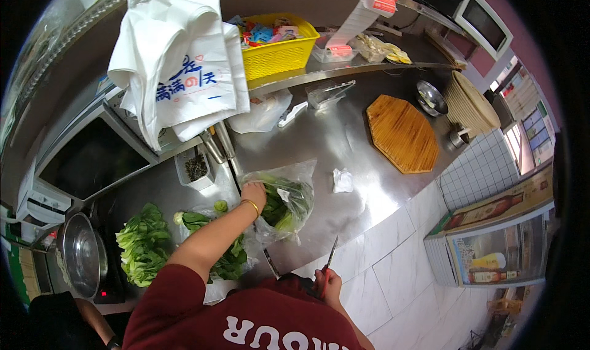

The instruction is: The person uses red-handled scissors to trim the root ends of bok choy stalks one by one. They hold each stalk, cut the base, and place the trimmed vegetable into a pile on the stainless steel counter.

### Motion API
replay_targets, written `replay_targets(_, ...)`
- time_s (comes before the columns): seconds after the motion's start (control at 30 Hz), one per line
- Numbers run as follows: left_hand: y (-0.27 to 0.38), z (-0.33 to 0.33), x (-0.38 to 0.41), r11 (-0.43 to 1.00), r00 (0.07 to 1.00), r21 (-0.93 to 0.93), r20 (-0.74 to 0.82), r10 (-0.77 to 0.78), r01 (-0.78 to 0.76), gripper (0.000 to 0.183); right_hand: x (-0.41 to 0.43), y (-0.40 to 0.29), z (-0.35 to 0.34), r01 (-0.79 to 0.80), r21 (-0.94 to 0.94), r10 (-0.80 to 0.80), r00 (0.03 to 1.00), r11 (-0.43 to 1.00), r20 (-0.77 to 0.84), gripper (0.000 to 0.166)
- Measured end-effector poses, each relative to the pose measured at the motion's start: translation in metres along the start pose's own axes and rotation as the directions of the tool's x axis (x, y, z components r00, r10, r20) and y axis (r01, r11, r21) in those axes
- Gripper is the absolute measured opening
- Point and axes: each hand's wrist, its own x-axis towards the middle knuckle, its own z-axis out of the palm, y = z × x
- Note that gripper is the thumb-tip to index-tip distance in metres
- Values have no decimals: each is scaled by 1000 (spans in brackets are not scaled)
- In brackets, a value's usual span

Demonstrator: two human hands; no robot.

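Observation:
My left hand, with a gold bangle at the wrist, reaches to the mouth of a clear plastic bag of leafy greens on the steel counter; its fingertips are hidden. In my right hand, near my body, are red-handled scissors, blades pointing away from me. Bok choy lies in a pile to the left. More greens on a plastic bag lie partly behind my left forearm. A crumpled white tissue sits right of the clear bag.
An octagonal wooden board and metal bowl lie at back right. A yellow basket stands on the shelf; white bags hang at left. Near a metal pot, another person's arm shows at lower left.

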Motion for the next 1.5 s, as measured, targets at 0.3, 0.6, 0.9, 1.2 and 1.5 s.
replay_targets(0.3,-4,13,33,991,999,127,-14,42,-40,26,-7,17,-1,9,-21,-9,1000,1000,-20,20)
replay_targets(0.6,-12,13,29,995,1000,-94,-6,-30,29,37,-12,10,1,14,-4,-14,1000,1000,0,20)
replay_targets(0.9,-20,-8,15,970,967,163,-151,206,-182,20,-23,9,-4,27,51,-26,1000,998,-15,21)
replay_targets(1.2,-22,-49,-20,819,925,-471,-335,179,-328,47,-21,1,2,-9,57,6,999,998,51,20)
replay_targets(1.5,-56,-34,-102,110,900,-944,-330,-286,-311,48,-20,-23,17,42,45,-47,991,998,128,24)
